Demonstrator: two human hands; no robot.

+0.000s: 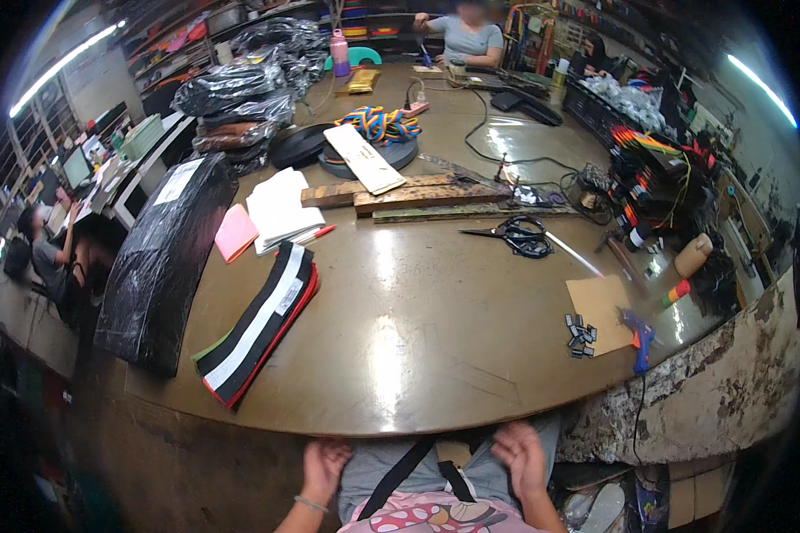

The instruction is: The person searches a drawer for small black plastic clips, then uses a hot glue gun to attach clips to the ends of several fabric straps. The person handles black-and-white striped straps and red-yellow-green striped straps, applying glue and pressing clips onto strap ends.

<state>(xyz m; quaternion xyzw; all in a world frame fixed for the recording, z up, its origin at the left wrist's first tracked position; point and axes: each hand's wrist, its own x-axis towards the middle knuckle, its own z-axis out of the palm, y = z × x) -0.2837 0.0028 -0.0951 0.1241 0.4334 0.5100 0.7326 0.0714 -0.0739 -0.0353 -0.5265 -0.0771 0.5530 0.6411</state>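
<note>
My left hand [327, 460] is just below the table's near edge, fingers loosely curled, nothing visible in it. Across my lap, my right hand [519, 449] is raised near the same edge, fingers loosely apart and a little blurred, with no object showing in it. Between them, black straps [402, 478] lie over my grey trousers and pink patterned top. Nearest to my left hand on the table is a stack of black, red and green fabric strips [260, 322] with a white band. Nearer my right side are small black buckle-like pieces [581, 336] beside brown cardboard [601, 306] and a blue glue gun [640, 341].
Black-handled scissors [516, 235] lie mid-table before wooden bars [427, 194]. White papers [283, 209], a red pen [318, 234] and a black plastic-wrapped bundle [164, 266] are at left. Webbing rolls [378, 160] and cords lie farther back. Other people sit around the room.
</note>
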